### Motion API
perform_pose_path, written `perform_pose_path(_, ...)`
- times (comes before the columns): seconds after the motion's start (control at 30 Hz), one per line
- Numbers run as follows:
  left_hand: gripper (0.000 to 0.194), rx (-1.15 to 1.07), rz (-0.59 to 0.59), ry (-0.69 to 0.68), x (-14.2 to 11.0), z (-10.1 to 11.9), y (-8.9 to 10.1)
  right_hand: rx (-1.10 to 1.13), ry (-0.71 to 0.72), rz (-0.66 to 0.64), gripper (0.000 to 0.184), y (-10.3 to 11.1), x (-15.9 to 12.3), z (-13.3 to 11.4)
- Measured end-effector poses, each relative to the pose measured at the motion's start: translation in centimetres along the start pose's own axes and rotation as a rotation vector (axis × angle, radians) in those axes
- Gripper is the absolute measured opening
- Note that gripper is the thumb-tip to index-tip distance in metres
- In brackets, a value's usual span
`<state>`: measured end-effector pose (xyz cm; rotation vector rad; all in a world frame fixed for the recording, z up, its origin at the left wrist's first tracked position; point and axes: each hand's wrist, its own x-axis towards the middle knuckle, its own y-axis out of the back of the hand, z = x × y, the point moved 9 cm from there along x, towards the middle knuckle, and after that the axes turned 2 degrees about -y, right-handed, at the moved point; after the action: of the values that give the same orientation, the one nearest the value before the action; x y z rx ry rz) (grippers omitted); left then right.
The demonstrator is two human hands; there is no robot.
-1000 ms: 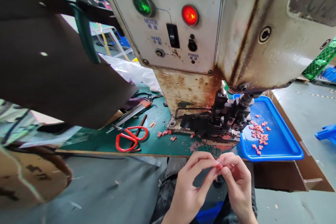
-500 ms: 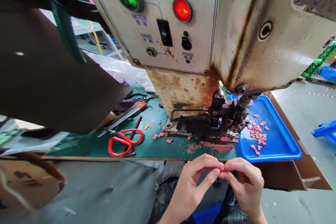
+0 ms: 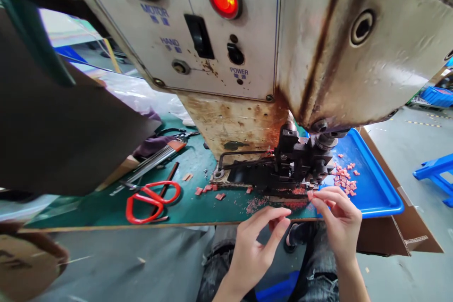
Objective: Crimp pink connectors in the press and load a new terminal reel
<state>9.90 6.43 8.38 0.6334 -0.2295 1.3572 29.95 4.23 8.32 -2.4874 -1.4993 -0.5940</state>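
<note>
Between its thumb and index finger, my right hand (image 3: 339, 217) pinches a small pink piece (image 3: 310, 195) in front of the press machine's black metal tooling (image 3: 300, 160). My left hand (image 3: 260, 240) is lower and to the left, just in front of the table edge. Its thumb and index fingertips are slightly parted, with no piece visible between them; the other fingers are curled and partly hidden. Pink crumbs (image 3: 256, 204) lie on the table below the tooling. A few pink pieces (image 3: 220, 196) are scattered left of them.
A blue tray (image 3: 382, 188) with several pink pieces stands right of the tooling, beside a cardboard box (image 3: 382, 236). Red-handled scissors (image 3: 154, 200) lie on the green table (image 3: 198, 210). The machine's panel (image 3: 212, 71) has lit green and red lamps. A blue stool (image 3: 437, 172) stands at right.
Both hands were together at the pink piece. My right hand has carried it up toward the tooling, while my left hand has come away from it. The camera view has shifted.
</note>
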Motion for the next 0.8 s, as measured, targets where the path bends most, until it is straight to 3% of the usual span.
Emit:
perform_pose_path(0.2, 0.012, 0.163, 0.072, -0.171, -1.0, -1.5, 1.0, -0.091, 0.008, 0.063, 0.024, -0.9, 1.5, 1.1)
perform_pose_path(0.37, 0.015, 0.216, 0.046, -0.236, -1.0, -2.2, 0.8, -0.197, 0.060, 0.075, 0.039, -1.4, 1.6, 0.6)
perform_pose_path(0.8, 0.017, 0.249, 0.010, -0.258, -1.0, -2.5, 0.5, -0.244, 0.189, 0.122, 0.027, -1.8, 0.7, 0.7)
